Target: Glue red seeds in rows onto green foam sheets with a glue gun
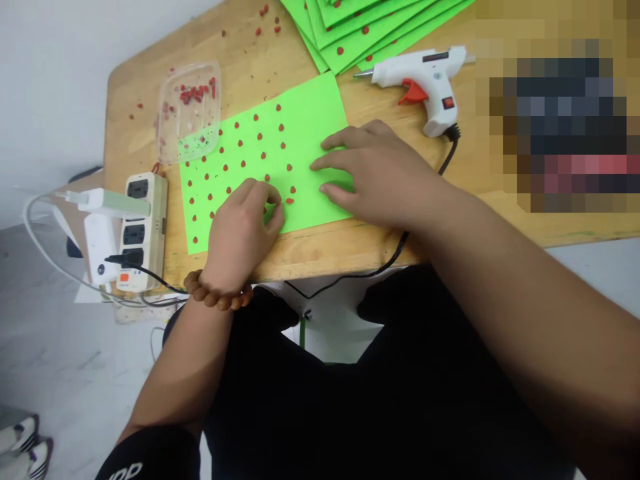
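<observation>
A bright green sheet (315, 120) lies on the table, dotted with rows of small red pieces (263, 155). Over its lower edge, my left hand (245, 220) has thumb and forefinger drawn together in a pinch; whatever is between the tips is too small or hidden to name. One red piece (290, 201) lies just beside those fingertips. My right hand (370, 167) rests on the sheet's right part, fingers spread, holding nothing. A clear plastic box (163, 143) with loose red pieces inside overlaps the sheet's upper left corner.
A white glue gun (415, 70) with a red trigger lies beyond my right hand, its black cord (395, 257) hanging along the table's front edge. More dotted green sheets (380, 40) are stacked at the back. A power strip (160, 213) with plugs stands at the left edge.
</observation>
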### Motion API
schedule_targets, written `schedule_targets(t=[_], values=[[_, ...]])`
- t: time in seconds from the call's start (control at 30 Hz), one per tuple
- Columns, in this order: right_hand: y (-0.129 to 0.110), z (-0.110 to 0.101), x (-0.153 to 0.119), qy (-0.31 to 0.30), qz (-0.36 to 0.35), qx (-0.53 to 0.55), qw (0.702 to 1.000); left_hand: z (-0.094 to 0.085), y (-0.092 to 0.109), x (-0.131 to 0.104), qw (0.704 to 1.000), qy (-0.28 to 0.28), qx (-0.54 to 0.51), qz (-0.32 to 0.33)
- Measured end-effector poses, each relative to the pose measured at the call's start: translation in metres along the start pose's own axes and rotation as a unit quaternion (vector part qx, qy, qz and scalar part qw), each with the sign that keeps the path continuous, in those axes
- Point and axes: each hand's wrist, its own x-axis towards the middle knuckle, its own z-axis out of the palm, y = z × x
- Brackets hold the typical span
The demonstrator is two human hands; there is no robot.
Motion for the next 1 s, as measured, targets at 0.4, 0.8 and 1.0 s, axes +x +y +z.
schedule_targets(t=[0.4, 0.8, 1.0], values=[[-0.002, -0.003, 0.0, -0.018, 0.013, -0.005, 1.0, 0.0, -0.001, 0.0, 1.0, -0.003, -0.001, -0.005], [0.003, 0.003, 0.001, 0.022, -0.001, 0.004, 1.0, 0.003, 0.0, 0.0, 0.999, -0.031, -0.024, 0.003], [0.001, 0.003, 0.001, 0.021, -0.001, 0.011, 1.0, 0.01, -0.003, 0.003, 0.999, -0.012, -0.029, 0.011]])
